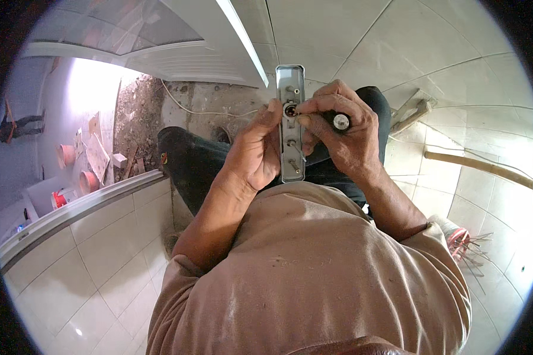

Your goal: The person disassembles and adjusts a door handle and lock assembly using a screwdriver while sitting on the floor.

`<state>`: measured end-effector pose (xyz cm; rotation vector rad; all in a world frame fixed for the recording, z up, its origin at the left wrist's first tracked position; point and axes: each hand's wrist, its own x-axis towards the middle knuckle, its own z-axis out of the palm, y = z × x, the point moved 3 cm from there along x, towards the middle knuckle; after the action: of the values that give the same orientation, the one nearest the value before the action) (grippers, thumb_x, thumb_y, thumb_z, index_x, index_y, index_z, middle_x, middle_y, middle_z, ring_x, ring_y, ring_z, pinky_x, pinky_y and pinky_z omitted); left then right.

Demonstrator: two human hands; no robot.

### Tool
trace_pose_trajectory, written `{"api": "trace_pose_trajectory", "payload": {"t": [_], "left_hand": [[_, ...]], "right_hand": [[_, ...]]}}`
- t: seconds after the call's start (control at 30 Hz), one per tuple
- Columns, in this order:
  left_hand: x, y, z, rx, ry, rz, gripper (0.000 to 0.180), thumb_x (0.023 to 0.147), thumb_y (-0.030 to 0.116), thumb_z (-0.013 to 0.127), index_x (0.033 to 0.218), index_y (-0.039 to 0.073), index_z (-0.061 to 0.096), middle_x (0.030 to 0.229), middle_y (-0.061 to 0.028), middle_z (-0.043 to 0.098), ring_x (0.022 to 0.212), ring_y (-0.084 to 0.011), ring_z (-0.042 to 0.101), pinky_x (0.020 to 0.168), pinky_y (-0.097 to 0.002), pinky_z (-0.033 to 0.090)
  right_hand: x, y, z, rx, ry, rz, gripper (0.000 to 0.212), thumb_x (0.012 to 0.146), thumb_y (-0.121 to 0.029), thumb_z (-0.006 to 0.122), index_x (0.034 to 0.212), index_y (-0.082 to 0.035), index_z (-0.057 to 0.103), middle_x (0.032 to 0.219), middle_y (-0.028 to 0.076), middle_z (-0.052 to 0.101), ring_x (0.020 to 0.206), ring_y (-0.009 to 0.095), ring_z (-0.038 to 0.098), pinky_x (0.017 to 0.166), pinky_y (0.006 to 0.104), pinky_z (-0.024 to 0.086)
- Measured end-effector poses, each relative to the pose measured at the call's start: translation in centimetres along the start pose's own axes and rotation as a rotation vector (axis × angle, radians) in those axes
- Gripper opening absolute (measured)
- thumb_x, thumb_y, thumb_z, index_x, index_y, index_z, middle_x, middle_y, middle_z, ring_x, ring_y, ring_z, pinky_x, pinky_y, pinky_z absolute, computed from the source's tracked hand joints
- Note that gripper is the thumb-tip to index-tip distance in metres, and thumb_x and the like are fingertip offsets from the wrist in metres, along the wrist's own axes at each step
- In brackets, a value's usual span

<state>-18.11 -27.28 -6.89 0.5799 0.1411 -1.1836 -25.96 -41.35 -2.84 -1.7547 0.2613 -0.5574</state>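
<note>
A long, narrow metal door handle plate stands lengthwise in front of my chest, its hollow back facing up. Several small posts rise from inside it, and a round ring with a dark centre sits in its upper half. My left hand grips the plate along its left side, thumb near the ring. With thumb and forefinger together, my right hand touches the ring's right edge; any small part between those fingertips is hidden. Tucked in that same hand is a dark, rod-shaped tool with a round silver end, most of it covered.
A white door panel juts in at the upper left, above a rubble-strewn strip. Pale cable runs along the floor. At right lie a wooden stick, wood scraps and a bundle of thin rods.
</note>
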Motion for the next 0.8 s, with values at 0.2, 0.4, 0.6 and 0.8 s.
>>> {"api": "trace_pose_trajectory", "payload": {"t": [0.2,0.4,0.6,0.8], "left_hand": [[-0.2,-0.4,0.6,0.088,0.042,0.010,0.036,0.103,0.035,0.061,0.122,0.005,0.056,0.100,-0.0073,0.065,0.086,-0.0221,0.070,0.072,-0.0379,0.061],[-0.2,-0.9,-0.4,0.031,0.054,0.026,0.037,0.103,0.034,0.061,0.123,0.003,0.056,0.105,-0.0108,0.067,0.089,-0.0236,0.071,0.072,-0.0376,0.063],[-0.5,-0.4,-2.0,0.049,-0.035,0.035,0.047,0.102,0.039,0.060,0.132,0.004,0.055,0.120,-0.0168,0.068,0.098,-0.0259,0.071,0.082,-0.0421,0.063],[-1.7,1.5,-4.5,0.153,0.070,0.174,0.053,0.101,0.041,0.061,0.139,0.005,0.051,0.128,-0.0196,0.066,0.099,-0.0274,0.071,0.087,-0.0453,0.059]], "right_hand": [[-0.6,0.8,0.3,-0.030,0.012,0.024,0.014,0.082,-0.001,0.078,0.095,-0.005,0.076,0.089,0.007,0.066,0.080,0.020,0.068,0.069,0.0318,0.055],[-0.8,0.7,0.4,-0.098,0.007,-0.003,0.020,0.081,-0.002,0.079,0.100,-0.006,0.076,0.090,0.008,0.066,0.080,0.020,0.068,0.069,0.0322,0.055],[-1.6,0.4,-1.3,-0.181,0.071,0.022,0.038,0.080,0.005,0.065,0.117,-0.002,0.063,0.097,0.008,0.060,0.091,0.018,0.058,0.082,0.0316,0.048],[-2.0,-0.2,-2.3,0.192,0.085,0.169,0.025,0.100,-0.003,0.056,0.124,0.002,0.050,0.113,0.012,0.064,0.102,0.018,0.059,0.092,0.0323,0.049]]}}
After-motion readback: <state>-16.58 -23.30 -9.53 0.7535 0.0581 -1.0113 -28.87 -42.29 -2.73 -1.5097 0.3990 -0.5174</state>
